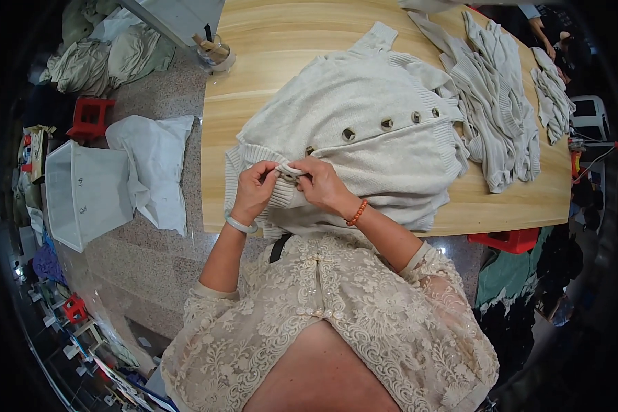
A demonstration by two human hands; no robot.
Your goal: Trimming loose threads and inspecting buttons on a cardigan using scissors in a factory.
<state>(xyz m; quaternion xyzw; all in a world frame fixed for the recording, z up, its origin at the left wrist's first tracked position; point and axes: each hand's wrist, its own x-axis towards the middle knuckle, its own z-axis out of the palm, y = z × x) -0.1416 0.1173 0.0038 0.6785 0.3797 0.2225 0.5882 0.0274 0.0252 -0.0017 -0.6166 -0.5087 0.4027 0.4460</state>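
Observation:
A cream knitted cardigan (350,96) with several dark buttons along its front lies spread on the wooden table (275,27). At its ribbed lower left edge, my left hand (254,191) pinches the knit between thumb and fingertips. Right beside it, my right hand (321,184) grips the same ribbed band, its thumb and fingers closed on a small fold. The two hands almost touch. A dark button (311,150) sits just above my right hand. Whatever lies inside the pinched fold is hidden by the fingers.
More cream knitwear (498,103) is heaped on the table's right side. A clear cup of tools (216,55) stands at the far left corner. On the floor to the left are a white plastic bin (93,192), a white sack (161,165) and a red stool (89,118).

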